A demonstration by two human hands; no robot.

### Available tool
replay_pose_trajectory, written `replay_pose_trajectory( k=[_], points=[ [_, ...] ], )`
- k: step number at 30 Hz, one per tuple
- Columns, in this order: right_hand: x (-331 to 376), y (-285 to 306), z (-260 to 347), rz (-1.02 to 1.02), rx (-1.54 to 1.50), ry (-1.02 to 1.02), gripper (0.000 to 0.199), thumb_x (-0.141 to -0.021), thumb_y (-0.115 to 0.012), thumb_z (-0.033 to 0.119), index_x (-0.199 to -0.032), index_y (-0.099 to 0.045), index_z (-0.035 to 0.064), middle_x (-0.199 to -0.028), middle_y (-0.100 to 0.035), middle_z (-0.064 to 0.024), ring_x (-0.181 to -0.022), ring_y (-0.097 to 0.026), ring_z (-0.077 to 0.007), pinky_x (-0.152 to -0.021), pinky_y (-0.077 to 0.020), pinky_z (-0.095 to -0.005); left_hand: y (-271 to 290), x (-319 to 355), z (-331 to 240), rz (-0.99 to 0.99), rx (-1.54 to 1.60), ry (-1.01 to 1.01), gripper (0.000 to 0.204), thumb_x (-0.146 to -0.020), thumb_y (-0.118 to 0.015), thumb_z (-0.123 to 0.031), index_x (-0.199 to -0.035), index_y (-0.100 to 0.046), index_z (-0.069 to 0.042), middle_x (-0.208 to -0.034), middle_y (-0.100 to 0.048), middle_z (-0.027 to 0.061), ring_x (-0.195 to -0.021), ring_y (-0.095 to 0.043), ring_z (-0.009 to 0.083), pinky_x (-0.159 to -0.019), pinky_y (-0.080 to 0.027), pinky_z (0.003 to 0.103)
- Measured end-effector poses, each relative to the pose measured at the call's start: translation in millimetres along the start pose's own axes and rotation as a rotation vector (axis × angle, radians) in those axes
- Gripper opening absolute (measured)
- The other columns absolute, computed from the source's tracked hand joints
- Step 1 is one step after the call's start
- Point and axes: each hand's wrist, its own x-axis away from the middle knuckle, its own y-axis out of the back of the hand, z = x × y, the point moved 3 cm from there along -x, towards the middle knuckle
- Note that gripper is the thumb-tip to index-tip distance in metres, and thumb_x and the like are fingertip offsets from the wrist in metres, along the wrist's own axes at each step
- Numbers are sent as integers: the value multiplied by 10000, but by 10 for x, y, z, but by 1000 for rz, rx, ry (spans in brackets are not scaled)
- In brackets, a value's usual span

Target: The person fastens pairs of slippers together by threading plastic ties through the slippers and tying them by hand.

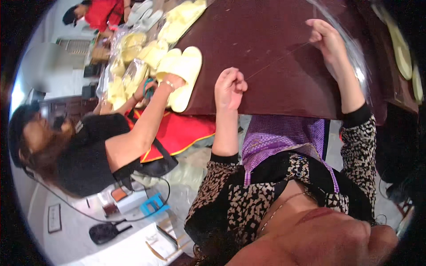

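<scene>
A thin thread (277, 60) runs taut and slanting between my two hands, above the dark red-brown tabletop (270, 26). My left hand (230, 88), over the table's near edge, is closed, its curled fingers pinching one end of the thread. Farther out and to the right, my right hand (327, 40) is closed too, with the thread leading into its bent fingers. Nothing else shows in either hand. Nearest my left hand is a pair of pale yellow slippers (191, 71), into which a co-worker's hand reaches.
On the left a co-worker in a black top (88, 150) and red apron (177, 133) leans over the table. More yellow slippers (182, 20), some in clear plastic, lie at the far left. Other yellow slippers (399, 51) are at the right. Another person in red (104, 15) is farther back.
</scene>
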Motion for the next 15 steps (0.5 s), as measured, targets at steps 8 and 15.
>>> replay_pose_trajectory(
  k=[8,15],
  points=[
    [101,-28,-8,-98,318,-22,197,-900,-510,155,-914,-634,2,-569,-423,51,-519,-388,-57,-525,-379,-220,-79,71,34,77,-20,-35,70,-879,-549,-98,-888,-570,-33,-656,-513,39,-517,-418,125,-493,-344,284],
    [50,-88,-44,-84,349,-72,178,-883,-524,148,-885,-647,18,-567,-456,41,-502,-398,-56,-477,-379,-227,-104,61,-16,111,-108,-104,77,-883,-536,-86,-896,-568,-18,-562,-447,25,-463,-373,116,-450,-317,270]
  ],
)
